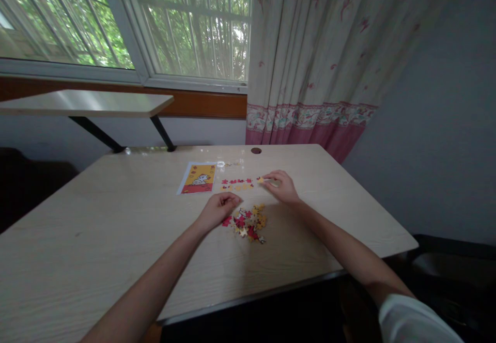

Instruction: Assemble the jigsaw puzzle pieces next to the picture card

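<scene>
A loose heap of red, yellow and white puzzle pieces (250,223) lies on the pale wooden table (116,229). My left hand (217,209) rests curled at the heap's left edge, fingers closed; what it holds, if anything, is hidden. My right hand (282,185) reaches farther out and pinches a yellow puzzle piece (262,180) at the right end of a row of sorted red and yellow pieces (237,183). A printed picture card (198,177) with a yellow and red design lies left of that row.
A round cable hole (256,150) sits near the table's far edge. A shelf on black brackets (89,103) hangs under the window at the left. A pink-bordered curtain (310,74) hangs behind the table's far right corner.
</scene>
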